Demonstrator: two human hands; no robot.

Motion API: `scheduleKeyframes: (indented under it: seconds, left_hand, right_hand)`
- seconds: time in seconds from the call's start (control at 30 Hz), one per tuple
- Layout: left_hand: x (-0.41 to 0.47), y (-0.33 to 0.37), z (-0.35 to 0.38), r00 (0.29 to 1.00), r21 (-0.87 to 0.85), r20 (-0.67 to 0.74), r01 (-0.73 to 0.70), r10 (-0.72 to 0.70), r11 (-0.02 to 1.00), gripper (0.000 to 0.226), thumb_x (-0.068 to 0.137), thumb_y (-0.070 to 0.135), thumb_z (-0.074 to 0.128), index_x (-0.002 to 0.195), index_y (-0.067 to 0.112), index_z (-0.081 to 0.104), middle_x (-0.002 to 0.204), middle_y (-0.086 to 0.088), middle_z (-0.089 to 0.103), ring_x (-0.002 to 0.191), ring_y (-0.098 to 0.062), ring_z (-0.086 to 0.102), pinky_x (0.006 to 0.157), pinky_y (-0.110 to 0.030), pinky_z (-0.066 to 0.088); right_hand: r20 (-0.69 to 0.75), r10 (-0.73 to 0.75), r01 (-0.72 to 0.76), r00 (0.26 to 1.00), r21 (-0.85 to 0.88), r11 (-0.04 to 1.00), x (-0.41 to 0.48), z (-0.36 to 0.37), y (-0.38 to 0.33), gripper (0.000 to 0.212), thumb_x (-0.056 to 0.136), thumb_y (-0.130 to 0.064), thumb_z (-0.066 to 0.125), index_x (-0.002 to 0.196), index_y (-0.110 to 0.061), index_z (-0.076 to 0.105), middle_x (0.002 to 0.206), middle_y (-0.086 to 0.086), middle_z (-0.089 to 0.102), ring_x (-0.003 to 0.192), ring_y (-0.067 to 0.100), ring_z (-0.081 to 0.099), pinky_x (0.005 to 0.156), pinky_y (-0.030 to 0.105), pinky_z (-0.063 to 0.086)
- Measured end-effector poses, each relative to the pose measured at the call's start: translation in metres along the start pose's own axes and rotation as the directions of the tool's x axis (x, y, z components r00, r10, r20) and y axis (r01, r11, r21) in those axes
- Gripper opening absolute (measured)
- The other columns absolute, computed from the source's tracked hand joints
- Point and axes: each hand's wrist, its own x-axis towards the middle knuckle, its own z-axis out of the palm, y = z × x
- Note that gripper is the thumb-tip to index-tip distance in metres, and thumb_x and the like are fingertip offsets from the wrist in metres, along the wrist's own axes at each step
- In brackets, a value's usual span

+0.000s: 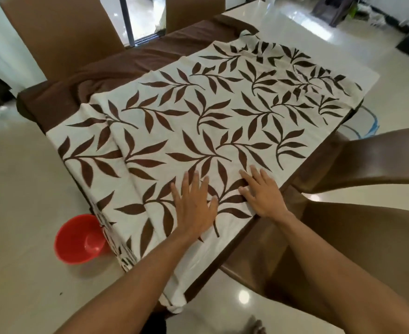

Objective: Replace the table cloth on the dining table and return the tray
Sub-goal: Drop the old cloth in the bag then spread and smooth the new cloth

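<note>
Glossy pale floor tiles (18, 189) surround a dining table that is itself hidden under two layers of cloth. A plain brown cloth (102, 68) lies beneath and shows along the far and left edges. A white cloth with brown leaves (198, 116) covers most of the top; its left side hangs over the left edge, and its near corner droops towards the floor. Both hands lie flat on this leaf cloth near the near right edge. The left hand (193, 203) has its fingers spread, and the right hand (263, 194) has its fingers straight. Neither hand pinches the fabric.

The step in hand appears to be smoothing and squaring the new cloth. It is best done by pressing lightly and sweeping outward from the middle towards the edges, then checking that the overhang is equal on every side, since the left fold lines and the far right corner look rumpled. Brown chairs (379, 155) stand close by on the right, and a red bowl (80, 239) sits on the floor by the left edge. No tray is in view.
</note>
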Motion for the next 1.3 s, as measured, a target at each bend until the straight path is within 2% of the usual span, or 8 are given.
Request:
scheduleKeyframes:
  seconds: [0.13, 0.3, 0.5, 0.63, 0.77, 0.97, 1.2, 1.3]
  left_hand:
    - [0.020, 0.062, 0.021, 0.992, 0.092, 0.100, 0.062, -0.072, 0.994, 0.069, 0.098, 0.063, 0.025, 0.158, 0.034, 0.009, 0.167, -0.007, -0.001, 0.152, -0.034, -0.012, 0.115, -0.065, -0.010]
    - [0.042, 0.119, 0.037, 0.932, 0.097, 0.195, 0.290, -0.304, 0.952, 0.072, 0.092, 0.075, 0.009, 0.154, 0.043, -0.010, 0.163, -0.001, -0.026, 0.146, -0.036, -0.029, 0.112, -0.067, -0.017]
    - [0.057, 0.130, 0.026, 0.796, 0.171, 0.379, 0.440, -0.471, 0.881, 0.082, 0.086, 0.083, 0.017, 0.149, 0.047, -0.022, 0.154, 0.003, -0.042, 0.144, -0.033, -0.035, 0.112, -0.066, -0.017]
    - [0.066, 0.146, 0.025, 0.746, 0.184, 0.410, 0.496, -0.525, 0.848, 0.081, 0.088, 0.081, 0.021, 0.150, 0.048, -0.018, 0.154, 0.005, -0.042, 0.144, -0.032, -0.034, 0.112, -0.066, -0.015]
    - [0.070, 0.148, 0.022, 0.726, 0.186, 0.425, 0.515, -0.541, 0.837, 0.078, 0.090, 0.078, 0.024, 0.151, 0.049, -0.017, 0.155, 0.004, -0.040, 0.145, -0.033, -0.033, 0.113, -0.067, -0.013]
    - [0.076, 0.147, 0.027, 0.712, 0.185, 0.406, 0.550, -0.573, 0.814, 0.079, 0.090, 0.077, 0.027, 0.149, 0.051, -0.019, 0.155, 0.005, -0.040, 0.144, -0.032, -0.034, 0.113, -0.066, -0.013]
    - [0.075, 0.145, 0.034, 0.705, 0.190, 0.381, 0.574, -0.599, 0.797, 0.076, 0.094, 0.072, 0.028, 0.148, 0.050, -0.021, 0.155, 0.004, -0.040, 0.143, -0.031, -0.036, 0.114, -0.065, -0.013]
    - [0.083, 0.153, 0.030, 0.714, 0.226, 0.301, 0.591, -0.632, 0.775, 0.078, 0.093, 0.066, 0.039, 0.155, 0.043, -0.001, 0.164, -0.002, -0.021, 0.150, -0.031, -0.019, 0.116, -0.065, -0.005]
  right_hand:
    - [0.014, -0.111, 0.112, 0.994, -0.093, 0.989, 0.011, -0.015, 0.032, 0.066, 0.099, -0.071, 0.017, 0.159, -0.044, 0.016, 0.170, -0.001, 0.010, 0.156, 0.024, 0.012, 0.125, 0.045, 0.012]
    - [0.036, -0.211, 0.211, 0.977, 0.021, 0.977, 0.016, -0.025, 0.055, 0.057, 0.105, -0.056, 0.027, 0.158, -0.039, 0.021, 0.170, -0.003, 0.008, 0.154, 0.026, 0.016, 0.120, 0.052, 0.023]
    - [0.211, -0.391, 0.387, 0.896, 0.064, 0.920, 0.020, -0.037, 0.108, 0.067, 0.103, -0.056, 0.037, 0.161, -0.036, 0.013, 0.170, 0.001, -0.002, 0.157, 0.022, -0.002, 0.127, 0.046, 0.007]
    - [0.238, -0.477, 0.461, 0.846, 0.123, 0.879, 0.022, -0.054, 0.162, 0.066, 0.103, -0.054, 0.043, 0.161, -0.030, 0.022, 0.170, 0.004, 0.003, 0.157, 0.023, 0.000, 0.126, 0.042, 0.005]
    - [0.246, -0.512, 0.466, 0.823, 0.222, 0.856, 0.031, -0.076, 0.199, 0.058, 0.102, -0.046, 0.050, 0.154, -0.024, 0.039, 0.167, 0.004, 0.021, 0.154, 0.025, 0.019, 0.124, 0.044, 0.020]
    - [0.043, -0.544, 0.533, 0.838, 0.147, 0.833, 0.081, -0.095, 0.237, 0.048, 0.100, -0.042, 0.049, 0.145, -0.026, 0.050, 0.150, 0.003, 0.049, 0.138, 0.027, 0.042, 0.113, 0.048, 0.038]
    - [0.092, -0.579, 0.582, 0.810, -0.006, 0.813, 0.174, -0.097, 0.262, 0.063, 0.101, -0.063, 0.032, 0.155, -0.030, 0.034, 0.167, 0.007, 0.023, 0.153, 0.030, 0.019, 0.122, 0.054, 0.021]
    - [0.167, -0.589, 0.606, 0.791, -0.080, 0.791, 0.214, -0.103, 0.302, 0.067, 0.099, -0.070, 0.021, 0.159, -0.040, 0.014, 0.170, 0.003, 0.002, 0.156, 0.028, 0.001, 0.124, 0.056, 0.004]
